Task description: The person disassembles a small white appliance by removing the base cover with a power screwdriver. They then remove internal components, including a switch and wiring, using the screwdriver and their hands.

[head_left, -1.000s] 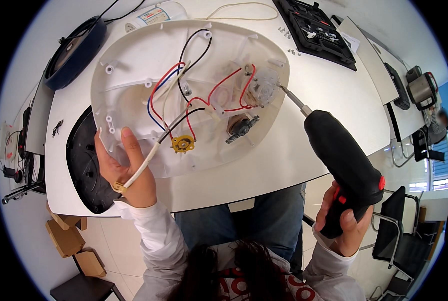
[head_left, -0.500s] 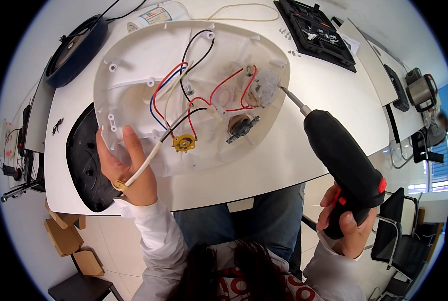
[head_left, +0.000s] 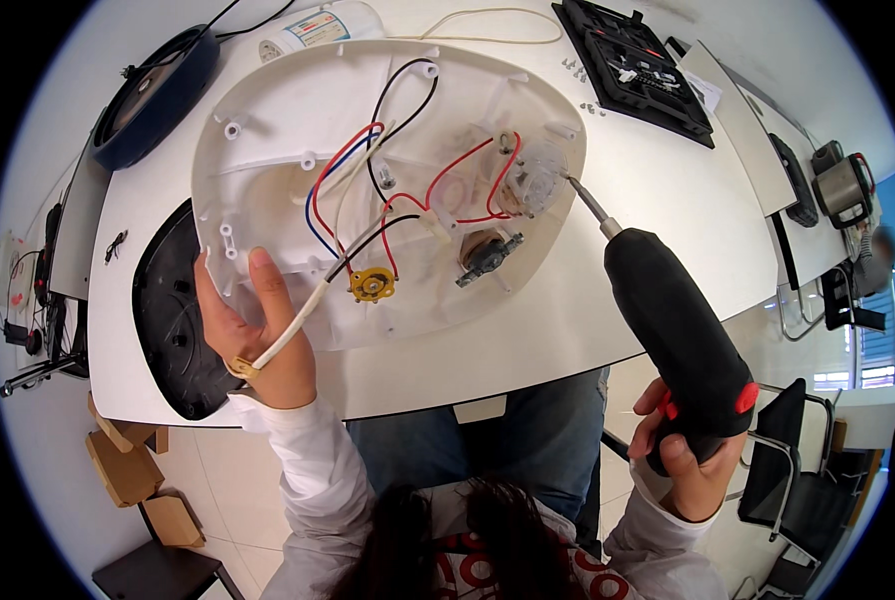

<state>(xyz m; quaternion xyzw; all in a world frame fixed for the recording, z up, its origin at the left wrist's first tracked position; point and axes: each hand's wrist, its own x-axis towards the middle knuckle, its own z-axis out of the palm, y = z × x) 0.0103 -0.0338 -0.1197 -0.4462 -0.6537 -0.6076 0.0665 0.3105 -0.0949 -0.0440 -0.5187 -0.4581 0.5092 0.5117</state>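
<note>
My left hand (head_left: 265, 340) grips the lower left edge of a white plastic housing (head_left: 267, 170), with a white cable lying over it. Inside the housing are red, blue, black and white wires, a yellow round part (head_left: 373, 285), a clear round part (head_left: 535, 182) and a dark metal part (head_left: 484, 259). My right hand (head_left: 694, 457) is closed on the handle of a black electric screwdriver (head_left: 667, 310) with red buttons. Its bit reaches the clear part at the housing's right; whether it sits on a screw I cannot tell.
A black base plate (head_left: 172, 340) lies left of the housing on the white table (head_left: 687, 230). Behind are a dark blue round appliance (head_left: 142, 105), a white bottle (head_left: 317, 30), an open toolkit (head_left: 632, 70) and several screws (head_left: 577, 75). A person (head_left: 872, 265) sits at right; chairs and cardboard boxes (head_left: 127, 475) surround me.
The housing has shifted slightly right, with my left hand on it. The screwdriver's bit has moved slightly right and down along with it, still at the clear part.
</note>
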